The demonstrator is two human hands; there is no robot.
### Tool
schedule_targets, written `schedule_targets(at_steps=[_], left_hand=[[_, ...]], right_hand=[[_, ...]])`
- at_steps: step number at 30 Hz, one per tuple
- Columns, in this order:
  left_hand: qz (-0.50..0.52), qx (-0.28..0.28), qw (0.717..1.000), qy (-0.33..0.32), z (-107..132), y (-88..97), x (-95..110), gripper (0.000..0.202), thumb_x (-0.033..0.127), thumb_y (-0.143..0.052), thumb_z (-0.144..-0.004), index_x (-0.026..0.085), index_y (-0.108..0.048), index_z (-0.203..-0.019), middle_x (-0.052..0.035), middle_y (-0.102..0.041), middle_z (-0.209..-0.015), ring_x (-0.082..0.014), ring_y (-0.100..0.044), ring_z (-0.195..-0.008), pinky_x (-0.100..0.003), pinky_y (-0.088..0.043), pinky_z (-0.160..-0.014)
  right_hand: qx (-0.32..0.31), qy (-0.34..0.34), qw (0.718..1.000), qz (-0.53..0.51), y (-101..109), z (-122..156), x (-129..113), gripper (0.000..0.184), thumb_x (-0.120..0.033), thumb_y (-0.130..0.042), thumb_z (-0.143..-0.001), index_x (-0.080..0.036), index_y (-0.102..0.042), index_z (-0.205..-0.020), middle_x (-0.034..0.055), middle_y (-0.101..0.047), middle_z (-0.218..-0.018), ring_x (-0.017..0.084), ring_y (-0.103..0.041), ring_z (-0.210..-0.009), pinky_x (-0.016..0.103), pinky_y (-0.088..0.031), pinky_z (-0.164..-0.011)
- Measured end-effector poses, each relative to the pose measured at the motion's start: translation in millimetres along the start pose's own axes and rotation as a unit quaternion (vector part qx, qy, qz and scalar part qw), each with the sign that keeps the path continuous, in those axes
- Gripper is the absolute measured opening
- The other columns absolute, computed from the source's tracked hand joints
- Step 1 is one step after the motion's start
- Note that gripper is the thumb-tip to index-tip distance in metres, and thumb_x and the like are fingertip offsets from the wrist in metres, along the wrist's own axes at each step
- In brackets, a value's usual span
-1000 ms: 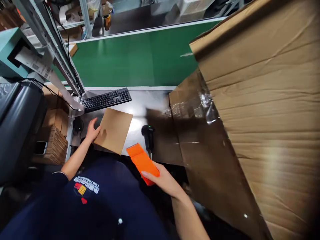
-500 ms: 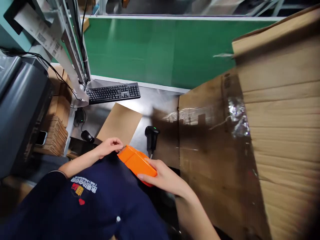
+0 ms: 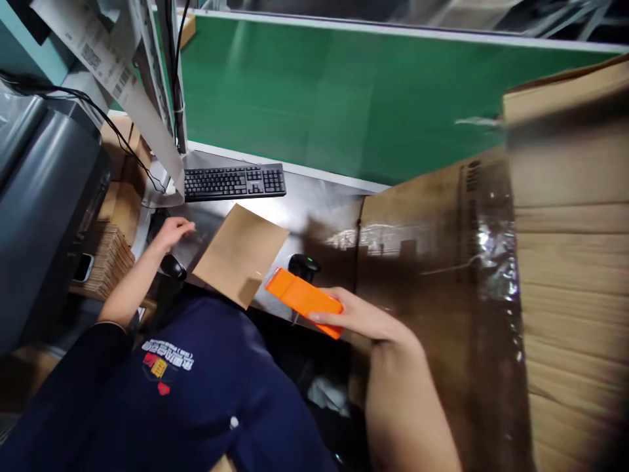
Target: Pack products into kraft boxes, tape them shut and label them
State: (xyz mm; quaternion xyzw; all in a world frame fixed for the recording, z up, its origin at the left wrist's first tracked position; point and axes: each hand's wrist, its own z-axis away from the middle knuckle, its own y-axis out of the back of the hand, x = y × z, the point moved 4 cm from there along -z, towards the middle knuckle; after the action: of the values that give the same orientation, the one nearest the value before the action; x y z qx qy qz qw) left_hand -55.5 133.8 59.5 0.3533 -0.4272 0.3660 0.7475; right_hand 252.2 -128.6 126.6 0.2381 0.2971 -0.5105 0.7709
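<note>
My right hand (image 3: 339, 309) is wrapped round one end of a bright orange oblong packet (image 3: 303, 298), thumb on top. The packet is held tilted above the table's front edge, its free end pointing left toward a brown cardboard sheet or envelope (image 3: 240, 252). Beside the packet's far side, a black handheld scanner (image 3: 303, 263) with a small green light is partly covered. My left hand (image 3: 174, 233) hovers over the table near the black computer mouse (image 3: 173, 267), fingers pinched together. Something small and pale shows at its fingertips, too small to name.
A black keyboard (image 3: 236, 181) lies at the back of the metal table, before a green conveyor belt (image 3: 295, 98). A printed label strip (image 3: 122, 85) hangs at left, near a grey printer (image 3: 49, 196) and stacked cardboard (image 3: 111, 259). Large cardboard (image 3: 432, 275) stands at right.
My left hand has left the end of the orange packet and moved up and left toward the mouse. My right hand has carried the packet to the right. The view has shifted slightly.
</note>
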Motion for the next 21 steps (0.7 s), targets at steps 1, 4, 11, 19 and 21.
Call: schedule_targets(at_steps=[1,4,11,19,21], left_hand=[[-0.003,0.003,1.0,0.019,-12.9,11.3,-2.8,0.036,0.043,-0.082,-0.072,0.016,-0.064,-0.057,-0.0003,-0.062,-0.058,-0.0122,-0.051,-0.057,-0.026,-0.04,-0.06],[-0.014,-0.007,0.999,0.043,-33.0,24.9,-10.8,0.037,0.044,-0.083,-0.07,0.015,-0.064,-0.056,-0.001,-0.062,-0.056,-0.0109,-0.05,-0.054,-0.025,-0.038,-0.057],[-0.063,0.006,0.997,0.05,-36.4,20.4,-23.9,0.033,0.042,-0.077,-0.078,0.015,-0.065,-0.063,-0.0014,-0.064,-0.061,-0.0108,-0.053,-0.054,-0.024,-0.041,-0.057],[-0.16,0.052,0.985,0.026,-47.4,17.2,-41.2,0.023,0.037,-0.072,-0.084,0.018,-0.066,-0.073,0.0,-0.063,-0.064,-0.0156,-0.058,-0.064,-0.026,-0.045,-0.064],[-0.176,0.053,0.983,0.022,-44.0,2.6,-49.0,0.02,0.033,-0.07,-0.085,0.018,-0.065,-0.072,-0.0011,-0.065,-0.069,-0.0182,-0.061,-0.075,-0.027,-0.047,-0.072]], right_hand=[[0.009,-0.021,1.0,0.008,9.7,1.1,6.7,0.059,-0.068,-0.081,-0.065,-0.015,-0.067,-0.087,0.0013,-0.062,-0.071,0.015,-0.05,-0.063,0.028,-0.041,-0.059],[0.026,-0.059,0.997,0.031,29.6,2.7,19.7,0.061,-0.071,-0.082,-0.06,-0.015,-0.069,-0.081,0.0014,-0.062,-0.068,0.016,-0.051,-0.062,0.029,-0.042,-0.057],[0.031,-0.052,0.998,0.012,34.9,-9.4,31.3,0.058,-0.072,-0.08,-0.063,-0.016,-0.069,-0.075,0.0025,-0.063,-0.066,0.016,-0.051,-0.061,0.029,-0.04,-0.055],[0.027,-0.062,0.998,0.015,41.6,-40.8,50.1,0.063,-0.075,-0.081,-0.056,-0.016,-0.063,-0.068,-0.0005,-0.055,-0.057,0.013,-0.047,-0.055,0.026,-0.037,-0.05],[0.015,-0.063,0.998,0.008,41.3,-48.0,53.6,0.062,-0.075,-0.081,-0.054,-0.017,-0.063,-0.067,-0.0007,-0.055,-0.056,0.013,-0.047,-0.053,0.027,-0.038,-0.049]])
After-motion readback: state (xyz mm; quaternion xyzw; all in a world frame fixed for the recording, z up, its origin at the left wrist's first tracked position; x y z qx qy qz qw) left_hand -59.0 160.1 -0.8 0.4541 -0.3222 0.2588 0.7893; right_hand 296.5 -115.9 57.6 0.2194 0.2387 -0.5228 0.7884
